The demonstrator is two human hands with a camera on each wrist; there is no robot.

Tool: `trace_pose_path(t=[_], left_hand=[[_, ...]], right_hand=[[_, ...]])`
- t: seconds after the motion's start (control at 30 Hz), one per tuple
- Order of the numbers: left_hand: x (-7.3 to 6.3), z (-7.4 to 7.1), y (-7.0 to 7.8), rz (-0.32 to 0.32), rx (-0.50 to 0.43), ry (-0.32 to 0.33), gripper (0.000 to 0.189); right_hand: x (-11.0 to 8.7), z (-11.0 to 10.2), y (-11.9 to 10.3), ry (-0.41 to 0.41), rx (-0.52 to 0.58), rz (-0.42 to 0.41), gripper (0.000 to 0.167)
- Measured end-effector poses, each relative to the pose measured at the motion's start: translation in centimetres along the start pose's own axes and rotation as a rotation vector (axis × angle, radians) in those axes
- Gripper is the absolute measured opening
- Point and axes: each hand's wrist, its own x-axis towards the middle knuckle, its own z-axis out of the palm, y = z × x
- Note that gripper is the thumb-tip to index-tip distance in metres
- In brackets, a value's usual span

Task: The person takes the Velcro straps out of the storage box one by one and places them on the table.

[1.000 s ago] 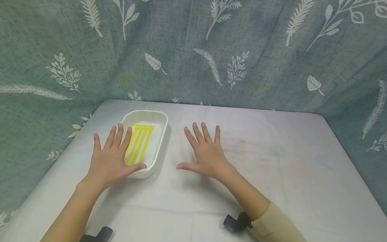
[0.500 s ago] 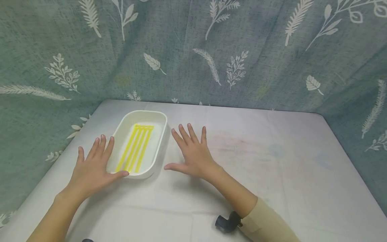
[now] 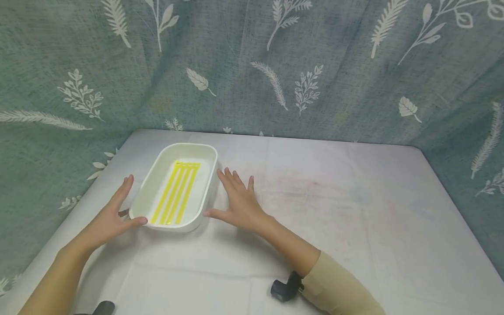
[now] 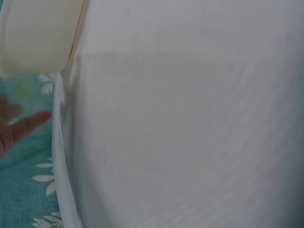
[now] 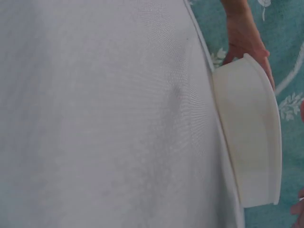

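Note:
A white rectangular tub [image 3: 159,177] with rounded corners sits on the cloth at the left of the table. Several flat yellow strips [image 3: 187,194], joined across the far end, lie on its floor. My left hand [image 3: 108,221] is at the tub's near left corner, its thumb tip over the rim and its fingers reaching along the outer wall, partly hidden. To the tub's right, my right hand [image 3: 242,203] is spread, with fingertips and thumb close to the side wall. The right wrist view shows the outer wall of the tub [image 5: 249,133] with the left hand [image 5: 244,38] behind it.
A white cloth [image 3: 334,227] with faint pinkish stains covers the table. Blue-green leaf-patterned fabric [image 3: 236,87] hangs behind and at both sides. Black wrist-worn devices [image 3: 285,288] sit low on the forearms.
My left hand has moved left and down from over the tub to its outer left corner. My right hand has moved left to the right wall. The tub has stayed in place.

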Motion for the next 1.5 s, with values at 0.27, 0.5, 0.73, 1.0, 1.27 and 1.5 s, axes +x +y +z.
trace_pose_path(t=[0.27,0.5,0.73,1.0,1.27,1.5], left_hand=[[0.6,-0.7,-1.8,0.083,-0.165,-0.057,0.104],[0.9,-1.4,-2.3,0.016,-0.246,-0.140,0.098],[1.7,-1.5,-3.2,-0.024,-0.305,-0.187,0.090],[2.3,-1.5,-4.3,0.033,-0.487,-0.246,0.092],[2.4,-1.5,-4.6,0.027,-0.552,-0.270,0.093],[2.9,-1.1,-4.5,0.027,-0.578,-0.276,0.093]], right_hand=[[1.1,1.4,0.2,-0.023,0.226,0.070,0.098],[1.5,2.5,-0.2,-0.096,0.402,0.088,0.100],[1.9,3.7,-0.6,-0.139,0.484,0.132,0.101],[2.4,4.4,-0.7,-0.142,0.574,0.176,0.103],[2.3,5.2,-0.6,-0.125,0.744,0.244,0.104],[2.1,5.2,0.0,-0.118,0.954,0.277,0.102]])
